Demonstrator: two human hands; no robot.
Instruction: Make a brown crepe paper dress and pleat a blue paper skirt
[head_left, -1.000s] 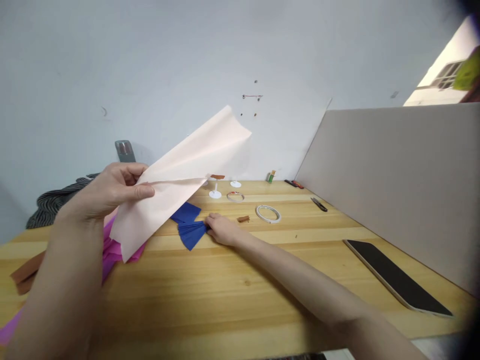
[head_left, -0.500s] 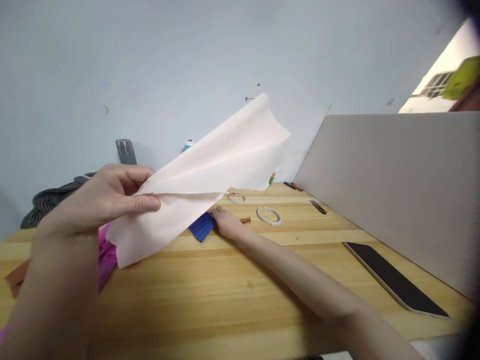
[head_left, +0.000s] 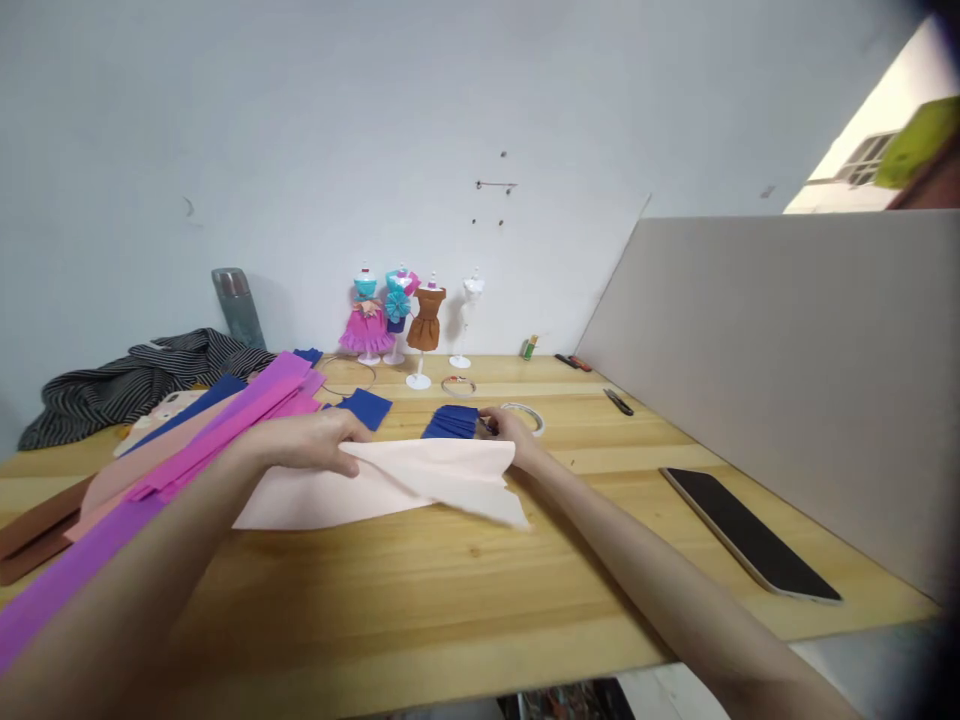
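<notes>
My left hand (head_left: 319, 440) is closed on a long sheet of pale pink crepe paper (head_left: 390, 490), thumb on top. The sheet stretches rightward low over the table, with a fold and a ragged right end. My right hand (head_left: 506, 428) is closed beyond the paper's right end, at the right edge of a pleated blue crepe paper piece (head_left: 450, 422). A small dark thing shows at its fingertips, too small to name. A flat blue paper piece (head_left: 364, 408) lies to the left, and a white tape roll (head_left: 529, 415) is partly behind my right hand.
Pink, purple and brown paper strips (head_left: 247, 405) lie left, before a striped cloth (head_left: 150, 375) and a flask (head_left: 238, 308). Several small dress forms, one in a brown dress (head_left: 425, 322), stand by the wall. A phone (head_left: 750, 530) and a cutter (head_left: 619, 402) lie right.
My left hand has lowered the pale pink paper from mid-air to just above the table, uncovering the dress forms. My right hand and the pleated blue piece have shifted right.
</notes>
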